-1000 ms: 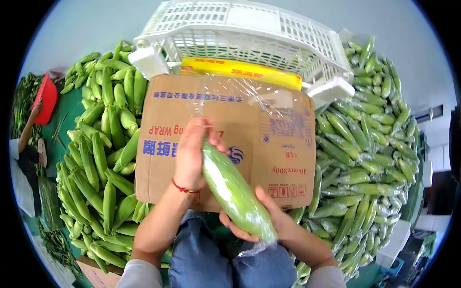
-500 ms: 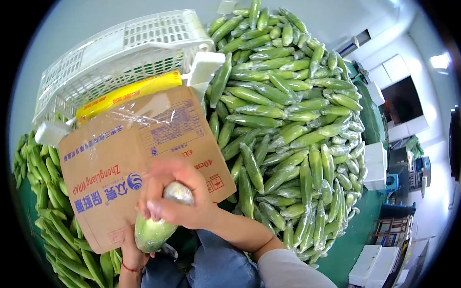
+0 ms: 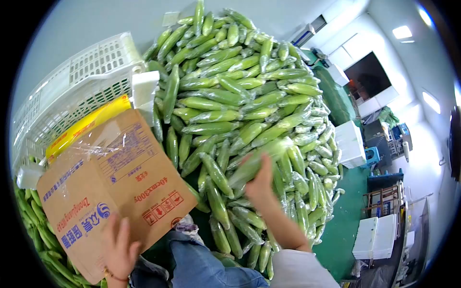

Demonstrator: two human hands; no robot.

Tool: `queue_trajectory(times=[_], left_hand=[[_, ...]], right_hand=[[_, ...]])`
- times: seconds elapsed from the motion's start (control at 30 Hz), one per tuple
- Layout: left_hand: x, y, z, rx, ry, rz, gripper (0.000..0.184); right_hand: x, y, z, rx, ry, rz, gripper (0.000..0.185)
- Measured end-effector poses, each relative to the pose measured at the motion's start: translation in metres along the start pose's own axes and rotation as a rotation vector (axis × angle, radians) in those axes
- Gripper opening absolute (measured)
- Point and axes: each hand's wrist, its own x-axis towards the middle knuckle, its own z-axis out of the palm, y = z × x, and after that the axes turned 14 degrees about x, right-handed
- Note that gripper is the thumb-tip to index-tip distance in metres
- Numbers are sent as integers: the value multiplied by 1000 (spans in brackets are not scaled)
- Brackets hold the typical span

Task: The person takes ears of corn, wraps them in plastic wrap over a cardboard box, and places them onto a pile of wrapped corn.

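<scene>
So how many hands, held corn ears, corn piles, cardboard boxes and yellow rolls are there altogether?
Hands: 2, left hand and right hand
Held corn ear: 1
Corn piles: 2, wrapped pile and unwrapped pile
Cardboard box: 1
Yellow roll: 1
Total: 7

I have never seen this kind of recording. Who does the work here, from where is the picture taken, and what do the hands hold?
There is no machine: these are a person's bare hands, seen by a camera worn on that person's head. The right hand holds a green corn ear in clear film, blurred, over a large pile of wrapped green ears. The left hand is open and empty, at the printed brown cardboard box. Beyond the box are a yellow printed roll and a white slatted plastic crate. More green ears, apparently unwrapped, lie at lower left.
</scene>
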Motion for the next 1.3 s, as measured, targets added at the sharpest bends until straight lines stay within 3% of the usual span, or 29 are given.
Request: queue_trajectory(times=[0.03,0.1,0.17,0.23,0.3,0.37,0.4,0.43,0.53,0.63,0.67,0.7,0.73,0.77,0.83,0.9,0.93,0.97,1.0,1.03,1.07,1.17,1.23,1.3], left_hand=[[-16,-13,-3,2,19,-45,61],[-50,-33,1,-61,-18,-267,60],[-66,-48,8,113,42,-332,61],[-63,-51,7,119,76,-448,67],[-53,-62,1,68,96,-539,72],[-28,-82,-3,-45,179,-594,75],[-26,-101,5,-25,257,-590,72],[-9,-107,-3,-88,277,-567,70],[30,-158,5,-57,399,-528,60],[63,-199,6,213,378,-383,30],[71,-216,10,241,397,-269,23],[76,-227,11,270,419,-153,17],[75,-217,7,228,496,-114,6],[68,-206,-3,131,438,-168,6],[35,-188,-12,-83,506,-352,9],[-15,-171,-22,65,545,-274,11],[-41,-160,-22,190,529,-219,13],[-79,-147,-17,260,386,-200,28],[-97,-128,-20,228,438,-112,19],[-122,-110,-16,240,435,-78,23],[-148,-95,-2,229,402,-94,24],[-205,-50,31,204,338,-176,28],[-246,-68,64,196,-111,-669,30],[-260,-116,105,247,673,-1342,40]], right_hand=[[32,-45,-15,-133,-148,-138,35],[135,-144,-50,-7,-85,-297,42],[210,-213,-78,104,111,-599,45],[208,-168,-36,298,87,-456,41],[146,-54,7,-145,-370,-126,41],[65,58,39,-692,-858,104,53],[4,100,58,-1069,-1124,37,58],[-31,121,86,-1457,-1510,-522,71],[-20,204,115,-1366,-1393,-688,42],[-6,238,149,-1317,-1335,-892,16],[2,244,151,-1168,-1389,-788,12],[-8,235,153,-1228,-1284,-658,11],[3,235,141,-1091,-1260,-513,11],[16,232,125,-960,-1235,-363,11],[-3,191,104,-1016,-1170,-256,11],[-25,154,85,-1075,-1159,-179,5],[-12,140,63,-1156,-1272,-249,2],[-38,128,59,-1187,-1215,-82,4],[-59,115,55,-1220,-1150,73,6],[-55,109,28,-1260,-1232,96,6],[-51,105,9,-1301,-1308,111,6],[-70,103,3,-1383,-1747,-296,5],[-67,102,-6,-1365,-1651,-209,4],[-70,108,-4,-1353,-1532,-91,4]])
